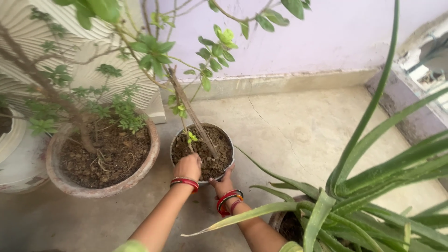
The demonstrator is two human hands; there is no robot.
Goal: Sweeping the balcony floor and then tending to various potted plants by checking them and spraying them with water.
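Note:
A small round pot (176,140) full of dark soil stands on the concrete floor, with a thin woody stem (193,119) leaning up out of it into green leaves. My left hand (187,166) rests over the pot's near rim, its fingers down in the soil. Lower and to the right, my right hand (224,182) grips the pot's near outer edge, partly hidden by the rim. Red bangles ring both wrists.
A wide clay pot (151,154) with a small-leaved shrub stands to the left, a white pot (14,154) beyond it. A long-leaved aloe plant (354,196) fills the lower right. A pale wall with a low ledge (280,81) runs behind.

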